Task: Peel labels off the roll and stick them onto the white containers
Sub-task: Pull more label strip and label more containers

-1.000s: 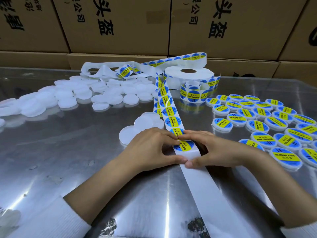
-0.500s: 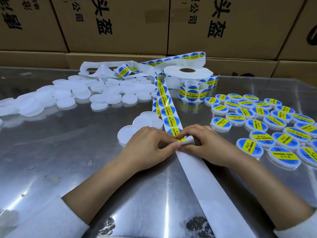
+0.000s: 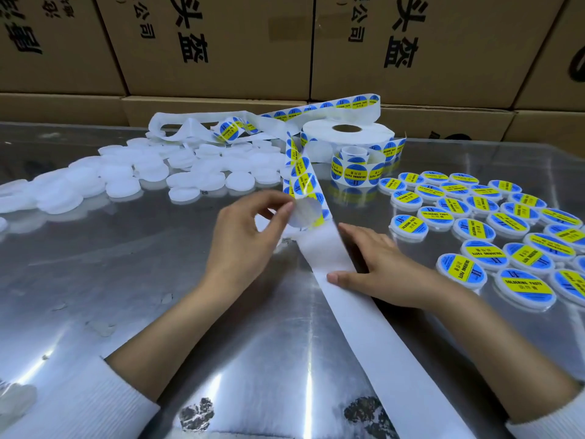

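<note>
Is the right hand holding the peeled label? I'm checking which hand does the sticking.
No, the left hand pinches the peeled label, while the right hand rests flat on the backing strip.

Bench layout, label station.
Roll [image 3: 346, 134] at back centre of table [image 3: 95, 280]; backing strip [image 3: 364, 327] runs forward between the hands. Unlabelled containers [image 3: 190, 169] left, labelled containers [image 3: 490, 223] right, cartons [image 3: 221, 42] behind.

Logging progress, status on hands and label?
Left hand pinches peeled label, sticky side showing. Right hand flat on backing strip. Bare white containers far-left, nothing in the way.
</note>
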